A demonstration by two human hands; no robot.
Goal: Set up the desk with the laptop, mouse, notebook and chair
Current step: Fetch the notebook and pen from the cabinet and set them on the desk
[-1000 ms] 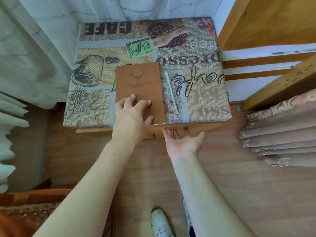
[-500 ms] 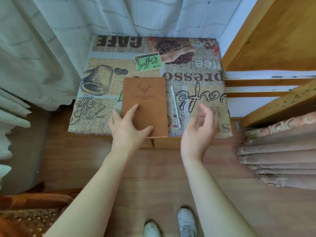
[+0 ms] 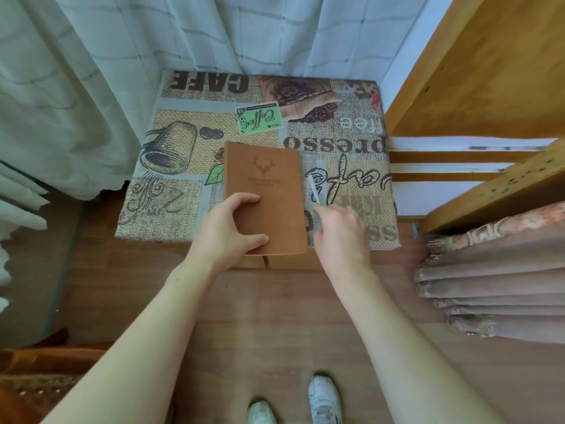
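A brown notebook (image 3: 269,185) with a deer emblem lies on a low table (image 3: 171,206) covered in a coffee-print cloth. My left hand (image 3: 229,231) grips the notebook's near left corner, thumb on the cover and fingers curled at its edge. A white pen (image 3: 313,186) lies just right of the notebook. My right hand (image 3: 339,234) is down over the pen's near end, fingers bent around it; the grip itself is blurred. No laptop or mouse is in view.
Pale curtains (image 3: 91,87) hang behind and left of the table. A wooden shelf unit (image 3: 477,71) stands at the right, with folded brown cloth (image 3: 495,280) below it. A wooden chair's edge (image 3: 46,362) shows at the bottom left. My shoes stand on the wood floor.
My right hand has dropped from mid-air onto the pen's near end. My left hand has shifted from lying flat on the notebook to gripping its near left corner.
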